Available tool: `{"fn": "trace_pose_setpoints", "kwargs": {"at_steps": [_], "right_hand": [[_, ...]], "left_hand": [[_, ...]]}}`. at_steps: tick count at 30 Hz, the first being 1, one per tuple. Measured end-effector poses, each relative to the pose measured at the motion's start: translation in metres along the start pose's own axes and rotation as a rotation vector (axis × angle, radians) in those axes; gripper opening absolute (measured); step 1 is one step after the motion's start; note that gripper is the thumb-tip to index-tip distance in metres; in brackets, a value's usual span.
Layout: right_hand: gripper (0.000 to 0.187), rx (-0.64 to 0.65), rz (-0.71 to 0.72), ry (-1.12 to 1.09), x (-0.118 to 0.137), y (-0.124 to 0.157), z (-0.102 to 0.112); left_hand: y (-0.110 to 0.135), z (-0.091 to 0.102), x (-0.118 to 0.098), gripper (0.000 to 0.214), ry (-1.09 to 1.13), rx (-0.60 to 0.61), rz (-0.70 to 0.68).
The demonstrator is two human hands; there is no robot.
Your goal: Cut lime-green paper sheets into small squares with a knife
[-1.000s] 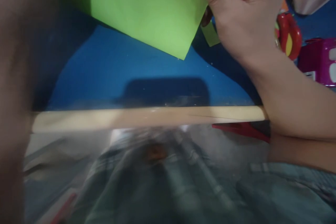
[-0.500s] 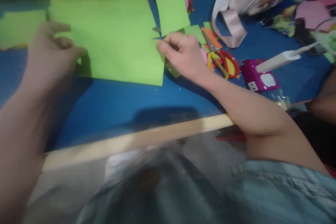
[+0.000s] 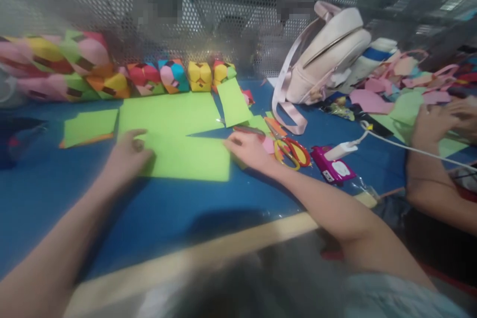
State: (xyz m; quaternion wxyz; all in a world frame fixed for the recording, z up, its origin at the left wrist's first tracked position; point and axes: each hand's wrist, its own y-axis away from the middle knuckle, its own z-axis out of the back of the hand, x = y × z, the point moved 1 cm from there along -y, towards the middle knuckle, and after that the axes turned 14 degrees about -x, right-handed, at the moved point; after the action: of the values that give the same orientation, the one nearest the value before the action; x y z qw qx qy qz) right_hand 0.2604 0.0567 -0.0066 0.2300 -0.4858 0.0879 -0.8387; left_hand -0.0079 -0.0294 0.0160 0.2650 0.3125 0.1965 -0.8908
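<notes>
A large light-green sheet of paper (image 3: 167, 112) lies on the blue table. A split runs into it from its right edge, leaving a lower green strip (image 3: 194, 159) joined toward the left. My right hand (image 3: 248, 149) pinches that strip at its upper right corner. On the left side of the sheet rests my left hand (image 3: 126, 159), slightly blurred, its thumb and forefinger apart. Red-and-yellow scissors (image 3: 294, 151) lie just right of my right hand. A smaller green piece (image 3: 234, 102) lies above that hand, and more green paper (image 3: 89, 125) lies at the left.
Folded colourful paper blocks (image 3: 171, 75) line the back, before a perforated metal screen. A pale pink bag (image 3: 328, 54) stands behind a purple packet (image 3: 333, 165) and a white cable. At the far right are another person's hands (image 3: 434, 126) among pink and green papers.
The view has tilted up, bringing the screen and the bag into sight. The split in the sheet now reaches much further left. My left hand has come closer to my right.
</notes>
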Motion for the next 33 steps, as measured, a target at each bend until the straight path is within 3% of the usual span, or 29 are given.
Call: {"fn": "trace_pose_setpoints", "kwargs": {"at_steps": [5,8,13,16,19,21,25,30,33], "right_hand": [[0.023,0.21,0.021,0.367,0.005,0.0,0.002],[0.022,0.257,0.061,0.522,0.009,-0.001,0.008],[0.019,0.428,0.322,0.684,0.017,0.001,0.024],[0.023,0.534,0.373,0.836,0.02,0.002,0.032],[0.028,0.492,0.343,0.936,0.023,0.002,0.035],[0.025,0.451,0.369,0.876,0.024,0.003,0.033],[0.02,0.531,0.46,0.731,0.021,0.008,0.028],[0.029,0.487,0.341,0.913,0.015,0.005,0.03],[0.025,0.455,0.304,0.763,0.011,-0.002,0.027]], "left_hand": [[0.006,0.006,-0.014,0.066,-0.106,0.079,0.041],[0.006,0.007,-0.014,0.069,-0.158,0.082,-0.004],[0.006,0.005,-0.01,0.069,-0.203,0.084,-0.062],[0.007,0.006,-0.01,0.07,-0.242,0.113,-0.078],[0.009,0.008,-0.013,0.071,-0.283,0.139,-0.065],[0.01,0.009,-0.015,0.071,-0.296,0.148,-0.078],[0.008,0.009,-0.014,0.072,-0.332,0.159,-0.076],[0.006,0.008,-0.009,0.074,-0.368,0.181,-0.096],[0.006,0.007,-0.009,0.077,-0.374,0.194,-0.09]]}}
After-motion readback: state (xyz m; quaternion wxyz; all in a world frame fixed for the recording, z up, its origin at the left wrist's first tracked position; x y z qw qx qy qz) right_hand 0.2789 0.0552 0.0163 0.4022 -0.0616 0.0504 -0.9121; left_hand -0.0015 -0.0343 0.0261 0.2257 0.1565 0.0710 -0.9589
